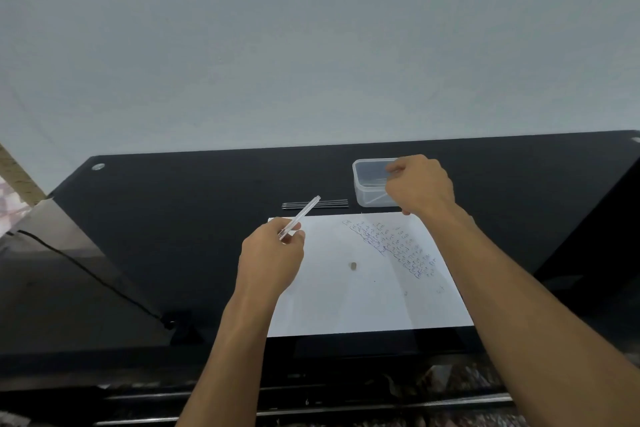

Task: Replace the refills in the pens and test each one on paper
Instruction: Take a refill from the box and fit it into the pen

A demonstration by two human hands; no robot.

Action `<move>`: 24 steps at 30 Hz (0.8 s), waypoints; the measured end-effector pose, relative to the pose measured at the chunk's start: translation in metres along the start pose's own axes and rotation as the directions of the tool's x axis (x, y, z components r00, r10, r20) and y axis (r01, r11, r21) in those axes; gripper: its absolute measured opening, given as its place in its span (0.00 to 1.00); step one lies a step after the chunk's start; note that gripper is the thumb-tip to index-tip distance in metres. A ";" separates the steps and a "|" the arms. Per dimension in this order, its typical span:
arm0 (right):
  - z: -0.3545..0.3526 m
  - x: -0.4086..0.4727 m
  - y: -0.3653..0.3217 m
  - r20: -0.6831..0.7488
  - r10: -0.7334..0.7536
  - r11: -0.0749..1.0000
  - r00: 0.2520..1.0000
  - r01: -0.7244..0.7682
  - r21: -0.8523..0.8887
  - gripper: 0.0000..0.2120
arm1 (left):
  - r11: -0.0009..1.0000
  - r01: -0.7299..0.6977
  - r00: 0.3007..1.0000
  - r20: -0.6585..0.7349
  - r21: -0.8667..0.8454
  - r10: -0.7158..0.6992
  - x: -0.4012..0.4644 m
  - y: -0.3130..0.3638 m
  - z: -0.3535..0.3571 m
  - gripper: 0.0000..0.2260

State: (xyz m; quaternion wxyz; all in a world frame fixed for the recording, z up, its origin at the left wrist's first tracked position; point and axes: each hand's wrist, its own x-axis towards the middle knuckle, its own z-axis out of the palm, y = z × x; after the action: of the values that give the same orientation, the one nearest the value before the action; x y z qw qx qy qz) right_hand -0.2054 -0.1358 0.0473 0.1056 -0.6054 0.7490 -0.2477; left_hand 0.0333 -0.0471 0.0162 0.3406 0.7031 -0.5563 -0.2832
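Clear pen barrel [299, 217] pinched by left hand [273, 258]; right hand [419, 184], curled, hides tub [369, 184].

Person, seen from the head view: two forearms and two hands only. Left hand [270, 253] bare, no glove, ring or watch. Right hand [420, 185] bare, likewise unadorned. Both forearms uncovered along their whole visible length, to the bottom edge of the frame; no sleeve or cuff shows. Wrists bare, no bands or straps.

Three refills [315, 204], one pen barrel [299, 218], one paper sheet [346, 305], one tub [369, 184].
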 end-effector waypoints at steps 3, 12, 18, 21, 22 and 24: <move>0.002 -0.008 -0.014 -0.089 -0.101 0.995 0.991 0.099 -0.024 0.16 | 1.000 0.007 1.000 -0.009 -0.005 -0.008 0.001 -0.001 -0.004 0.07; 0.080 -0.016 -0.063 0.114 -0.397 0.886 0.911 0.413 -0.211 0.10 | 1.000 0.018 0.998 -0.060 0.002 -0.018 0.003 -0.007 -0.016 0.07; 0.098 0.002 -0.073 0.185 -0.388 0.844 0.903 0.429 -0.322 0.08 | 0.999 -0.008 0.996 -0.085 0.036 0.011 0.006 -0.011 -0.024 0.07; 0.100 0.008 -0.076 0.242 -0.344 0.852 0.907 0.410 -0.326 0.08 | 0.999 -0.021 0.996 -0.085 0.033 0.024 0.007 -0.011 -0.025 0.07; 0.101 0.010 -0.077 0.252 -0.331 0.858 0.909 0.401 -0.321 0.07 | 0.999 -0.022 0.996 -0.085 0.028 0.024 0.008 -0.011 -0.025 0.07; 0.101 0.013 -0.079 0.264 -0.312 0.866 0.913 0.388 -0.316 0.07 | 1.000 -0.022 0.996 -0.086 0.017 0.023 0.008 -0.011 -0.026 0.07</move>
State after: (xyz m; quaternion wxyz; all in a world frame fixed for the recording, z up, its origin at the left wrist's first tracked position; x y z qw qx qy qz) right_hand -0.0952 -0.1845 0.0020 0.0217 -0.7627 0.6438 -0.0576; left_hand 0.0618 -0.0493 0.0229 0.3619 0.7111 -0.5512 -0.2441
